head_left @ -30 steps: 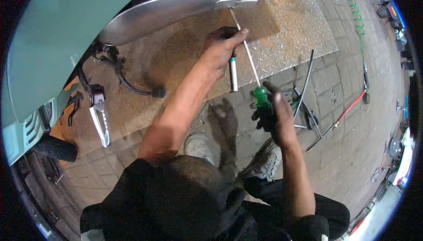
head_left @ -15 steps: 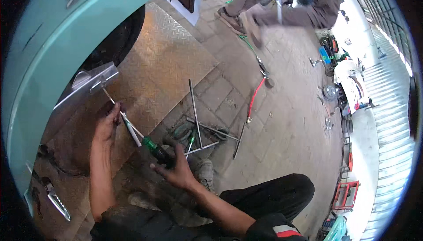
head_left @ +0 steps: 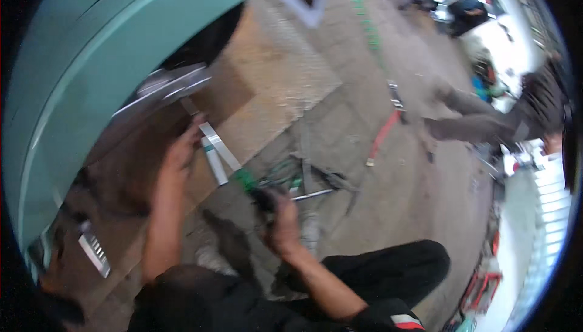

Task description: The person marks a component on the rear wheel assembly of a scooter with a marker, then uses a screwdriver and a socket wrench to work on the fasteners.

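Note:
A long screwdriver (head_left: 246, 181) with a green and black handle slants up and left, its tip end near a silver metal strip (head_left: 164, 98) under the pale green vehicle body. My left hand (head_left: 185, 147) is closed round its shaft near the upper end. Beside the shaft a slim pale rod with a green band (head_left: 215, 168) also runs from my left fingers. My right hand (head_left: 283, 223) is closed on the dark end of the handle. Motion blur smears the fingers and the contact at the tip.
The green vehicle panel (head_left: 79, 77) arches over the left. Metal bars and tools (head_left: 316, 193) lie on the paving beyond my right hand. A red hose (head_left: 384, 138) joins a green coiled line (head_left: 362, 13). Another person's leg (head_left: 473, 128) is at the right.
The whole view has swung, shifting the vehicle and floor things rightward. My right fingers, loose around the handle's end before, have closed on it. The other person has moved to the right.

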Motion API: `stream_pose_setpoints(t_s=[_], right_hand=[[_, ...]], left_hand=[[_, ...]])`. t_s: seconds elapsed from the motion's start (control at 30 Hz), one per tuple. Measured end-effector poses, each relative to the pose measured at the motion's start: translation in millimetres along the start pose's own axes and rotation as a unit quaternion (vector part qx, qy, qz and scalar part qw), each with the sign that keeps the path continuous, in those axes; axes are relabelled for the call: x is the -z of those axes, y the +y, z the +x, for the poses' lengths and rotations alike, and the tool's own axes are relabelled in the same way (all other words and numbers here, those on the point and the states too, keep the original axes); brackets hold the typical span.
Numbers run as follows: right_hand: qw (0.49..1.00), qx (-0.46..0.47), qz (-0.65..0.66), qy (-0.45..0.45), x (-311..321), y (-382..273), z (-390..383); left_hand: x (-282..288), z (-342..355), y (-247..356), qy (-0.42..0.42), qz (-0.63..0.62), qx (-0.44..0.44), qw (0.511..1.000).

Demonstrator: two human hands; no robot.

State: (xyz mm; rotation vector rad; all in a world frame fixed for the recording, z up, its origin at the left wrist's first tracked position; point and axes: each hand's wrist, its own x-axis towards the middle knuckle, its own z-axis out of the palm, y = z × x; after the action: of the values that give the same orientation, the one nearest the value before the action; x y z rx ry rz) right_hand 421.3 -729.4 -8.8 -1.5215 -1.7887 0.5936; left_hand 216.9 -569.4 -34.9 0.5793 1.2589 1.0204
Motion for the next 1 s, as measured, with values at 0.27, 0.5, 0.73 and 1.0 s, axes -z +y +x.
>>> stream_pose_setpoints(t_s=[0.27, 0.5, 0.73, 1.0], right_hand=[[0.689, -0.458, 0.559, -0.054, 11, -10, 23], [0.988, -0.145, 0.026, 0.040, 5, 1, 8], [0.804, -0.391, 0.446, -0.044, 15, -17, 25], [0.884, -0.342, 0.316, -0.037, 15, -7, 26]], left_hand=[[29, 22, -42, -0.085, -0.427, 0.063, 0.898], [16, 5, -37, -0.023, -0.390, 0.018, 0.920], [33, -4, -45, -0.004, -0.361, 0.023, 0.932], [23, 3, -45, -0.018, -0.318, 0.063, 0.946]])
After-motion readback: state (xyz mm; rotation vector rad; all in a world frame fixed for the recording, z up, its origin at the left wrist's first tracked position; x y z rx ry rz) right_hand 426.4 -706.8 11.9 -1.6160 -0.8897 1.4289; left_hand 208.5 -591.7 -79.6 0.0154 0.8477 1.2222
